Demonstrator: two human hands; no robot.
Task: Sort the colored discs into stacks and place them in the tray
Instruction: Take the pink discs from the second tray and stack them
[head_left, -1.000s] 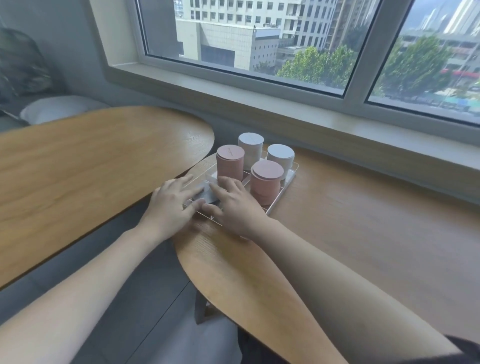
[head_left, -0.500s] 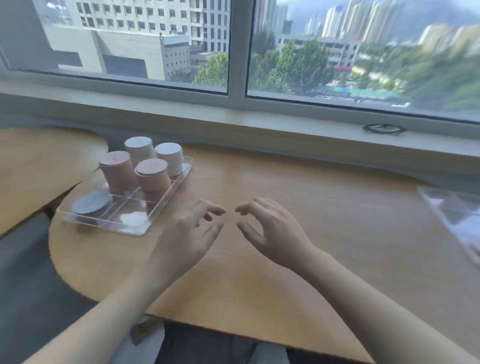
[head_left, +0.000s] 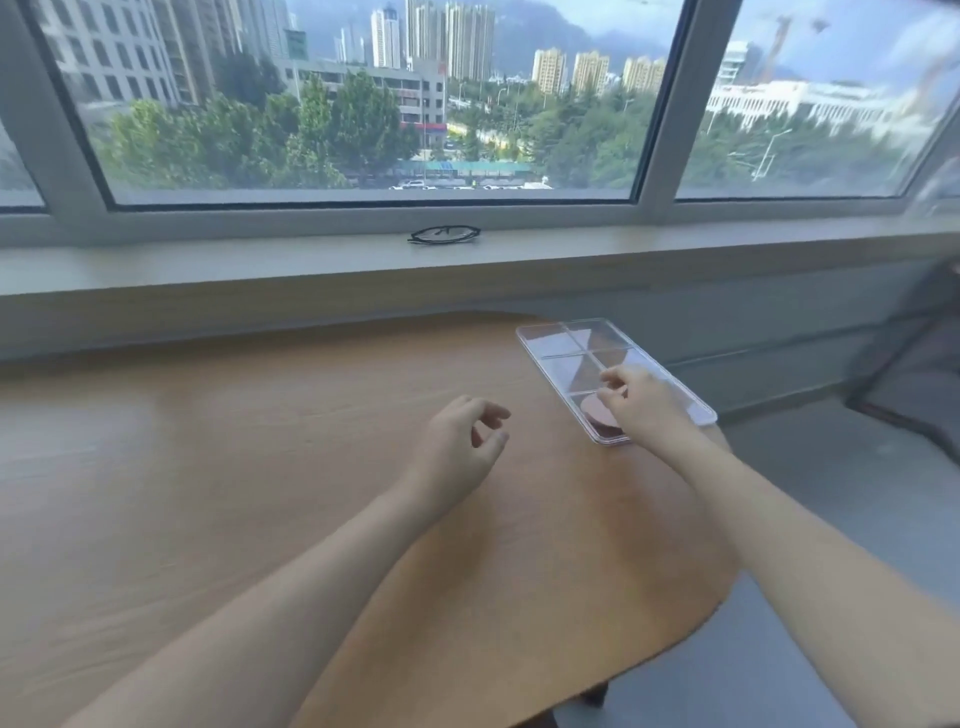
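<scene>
A clear compartment tray lies at the right end of the wooden table. In its nearest compartment sits a low pink disc stack, partly covered by my right hand. That hand hovers over the tray's near end with fingers loosely curled and nothing visible in them. Flat shapes in the other compartments are too blurred to name. My left hand floats above the bare table left of the tray, fingers loosely curled, holding nothing.
A pair of black glasses lies on the window sill behind the table. The table's rounded edge runs close by the tray on the right, with grey floor beyond. A dark chair stands at the far right.
The view has swung right. The tray with tall pink and white stacks has left the view on the left. Both hands have moved right, and the right hand now hovers over a second tray.
</scene>
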